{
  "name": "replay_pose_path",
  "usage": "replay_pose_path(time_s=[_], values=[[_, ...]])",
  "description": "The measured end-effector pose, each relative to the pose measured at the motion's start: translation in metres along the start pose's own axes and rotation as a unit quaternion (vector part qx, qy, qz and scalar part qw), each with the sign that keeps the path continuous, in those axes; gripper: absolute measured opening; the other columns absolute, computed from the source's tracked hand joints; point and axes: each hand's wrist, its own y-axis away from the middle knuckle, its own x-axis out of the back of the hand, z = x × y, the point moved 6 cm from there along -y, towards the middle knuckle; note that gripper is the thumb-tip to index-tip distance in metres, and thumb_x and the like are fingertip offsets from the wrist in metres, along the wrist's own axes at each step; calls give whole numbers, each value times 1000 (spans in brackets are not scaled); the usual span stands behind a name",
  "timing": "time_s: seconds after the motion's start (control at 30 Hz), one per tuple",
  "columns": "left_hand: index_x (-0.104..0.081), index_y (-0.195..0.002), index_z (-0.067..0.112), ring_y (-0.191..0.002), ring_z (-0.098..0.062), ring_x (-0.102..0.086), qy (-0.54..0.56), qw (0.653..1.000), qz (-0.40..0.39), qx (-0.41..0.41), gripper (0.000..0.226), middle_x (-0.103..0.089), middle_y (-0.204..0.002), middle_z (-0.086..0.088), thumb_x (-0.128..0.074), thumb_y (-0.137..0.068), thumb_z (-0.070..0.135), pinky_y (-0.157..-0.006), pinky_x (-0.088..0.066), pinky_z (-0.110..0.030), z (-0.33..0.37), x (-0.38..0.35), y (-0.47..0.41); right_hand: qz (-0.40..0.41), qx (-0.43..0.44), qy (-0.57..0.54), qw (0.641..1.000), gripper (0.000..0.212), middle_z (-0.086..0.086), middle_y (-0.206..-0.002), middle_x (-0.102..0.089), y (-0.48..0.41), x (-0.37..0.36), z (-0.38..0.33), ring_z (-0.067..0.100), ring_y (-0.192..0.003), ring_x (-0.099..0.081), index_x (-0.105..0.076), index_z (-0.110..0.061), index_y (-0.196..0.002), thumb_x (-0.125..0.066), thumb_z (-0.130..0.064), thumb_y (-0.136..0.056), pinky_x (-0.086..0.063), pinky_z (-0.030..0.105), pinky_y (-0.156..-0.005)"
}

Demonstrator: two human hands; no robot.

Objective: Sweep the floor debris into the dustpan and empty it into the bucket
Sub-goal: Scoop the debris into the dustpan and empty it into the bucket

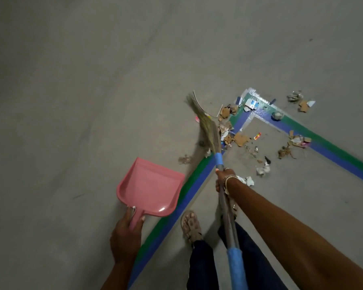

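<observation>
the left hand (127, 231) curls round the handle of the pink dustpan (149, 185), just left of a green and blue tape line (176, 208) on the floor (71, 122). the right hand (222, 181) grips the broom (209, 132) shaft; farther out its blurred bristles meet scattered debris (240, 139) at the tape's corner.

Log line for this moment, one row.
left hand: holds empty dustpan | right hand: grips broom | debris: loose around tape corner | bucket: not in view

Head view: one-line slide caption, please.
Right hand holds a grass broom to cardboard and paper scraps at a taped floor corner; left hand holds an empty pink dustpan.
</observation>
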Motion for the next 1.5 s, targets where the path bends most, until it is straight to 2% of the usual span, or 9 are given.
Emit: replay_pose_path(time_s=[0.07, 0.13, 0.27, 0.57, 0.67, 0.97, 1.1, 1.3, 1.5], values=[[-60, -137, 31, -103, -40, -66, 5, 1000, -7, -8, 57, -70, -118, -13, -78, -83, 37, -82, -52, -42, 14, -6, 2, 49, 18, 21, 998, 40, 17, -56, -51, 5, 55, 8, 27, -42, -51, -53, 2, -98, -56, -36, -87, -51, 42, -46], [-59, -137, 33, -100, -39, -67, 12, 999, -13, -31, 58, -71, -115, -14, -78, -83, 38, -81, -53, -41, 26, -11, 3, 63, 40, 6, 997, 30, 15, -58, -48, 33, 99, 6, 22, -37, -46, -52, 0, -100, -55, -29, -93, -47, 31, -38], [-57, -139, 33, -98, -39, -67, -23, 997, -34, -59, 58, -70, -111, -13, -75, -85, 42, -80, -55, -43, 23, -19, 7, 7, 77, 7, 997, 14, 12, -64, -46, 98, 134, 25, 17, -41, -41, -53, -14, -109, -51, -25, -100, -38, 21, -39], [-55, -141, 26, -102, -41, -64, -85, 992, -45, -80, 58, -68, -114, -18, -72, -87, 40, -84, -52, -45, -21, -8, 29, -118, 12, 56, 991, 17, 14, -63, -49, 124, 22, 117, 19, -40, -45, -50, -16, -116, -53, -21, -100, -39, 22, -35], [-59, -137, 25, -98, -42, -64, -111, 989, -41, -90, 53, -69, -107, -20, -72, -87, 39, -80, -51, -44, -29, 1, 26, -135, -31, 68, 988, 27, 18, -62, -51, 111, 0, 134, 21, -39, -45, -52, 0, -118, -54, -19, -99, -41, 25, -41], [-58, -138, 16, -104, -42, -65, -82, 992, -37, -94, 59, -69, -112, -21, -74, -87, 40, -87, -51, -46, -12, -2, 17, 26, -20, -14, 999, 23, 14, -59, -46, 86, 93, 124, 15, -24, -43, -55, 4, -112, -55, -15, -98, -36, 17, -29], [-58, -137, 23, -100, -41, -66, -67, 991, -58, -102, 58, -70, -109, -18, -73, -85, 45, -86, -53, -45, 11, -16, 23, 67, 6, -44, 997, 34, 16, -66, -51, 92, 148, 127, 20, -40, -48, -54, -1, -127, -54, -20, -99, -43, 20, -33], [-58, -138, 24, -101, -40, -65, -64, 986, -69, -141, 56, -70, -110, -17, -72, -87, 42, -85, -51, -42, 42, -28, 38, -26, 40, -139, 989, 29, 12, -64, -50, 131, 148, 124, 18, -41, -44, -55, -21, -127, -56, -25, -98, -40, 22, -41], [-58, -134, 30, -91, -34, -65, -98, 981, -66, -154, 51, -70, -98, -10, -68, -86, 46, -81, -54, -42, 39, -14, 33, -164, 9, -166, 972, 6, 11, -61, -44, 110, 38, 74, 14, -34, -38, -50, -20, -102, -51, -25, -100, -35, 17, -38]])
